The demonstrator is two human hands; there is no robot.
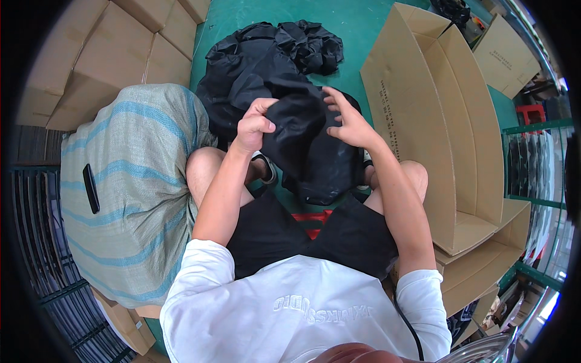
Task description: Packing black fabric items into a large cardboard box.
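Observation:
A piece of black cloth (pixel 298 130) hangs between my hands above my lower legs. My left hand (pixel 256 125) is closed on its left edge, thumb and fingers pinched together. On the other side, my right hand (pixel 350 120) is open, its fingers spread and curved beside the cloth; whether the fingertips touch it I cannot tell. More black fabric (pixel 239 69) lies heaped on the floor just beyond my hands, with a crumpled bundle (pixel 311 48) at its far end. Dark folds also hang down between my knees, and where one piece ends and another begins is unclear.
A bulging woven sack (pixel 130 199) with blue stripes stands at my left, a black phone-like object (pixel 91 189) on it. Stacked cardboard boxes (pixel 109 60) rise behind it. Tall open cartons (pixel 417 121) stand close on my right. The floor (pixel 354 36) is green.

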